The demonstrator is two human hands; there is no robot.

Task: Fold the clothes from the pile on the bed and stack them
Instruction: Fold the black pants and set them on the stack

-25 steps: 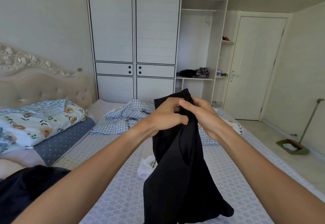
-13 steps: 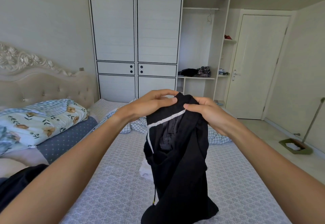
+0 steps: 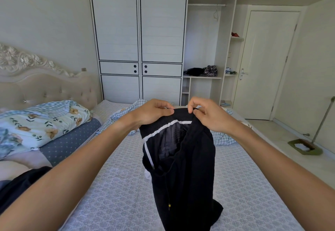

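Note:
Black shorts (image 3: 183,169) with a white stripe and a drawstring hang in front of me above the bed (image 3: 117,200). My left hand (image 3: 154,112) pinches the waistband at its left. My right hand (image 3: 208,114) pinches it at the right, and the waist gapes between them. A bit of white cloth (image 3: 147,174) peeks out behind the shorts on the bed. A dark garment (image 3: 20,185) lies at the bed's near left edge.
A checked blue blanket (image 3: 123,114) is bunched at the far end of the bed. A floral quilt (image 3: 41,122) lies by the headboard at left. Wardrobe (image 3: 139,46) and door (image 3: 262,64) stand behind. A dustpan (image 3: 304,146) sits on the floor at right.
My hands have moved apart along the waistband, spreading the bunched shorts so the white stripe and the inside show. The shorts hang straighter.

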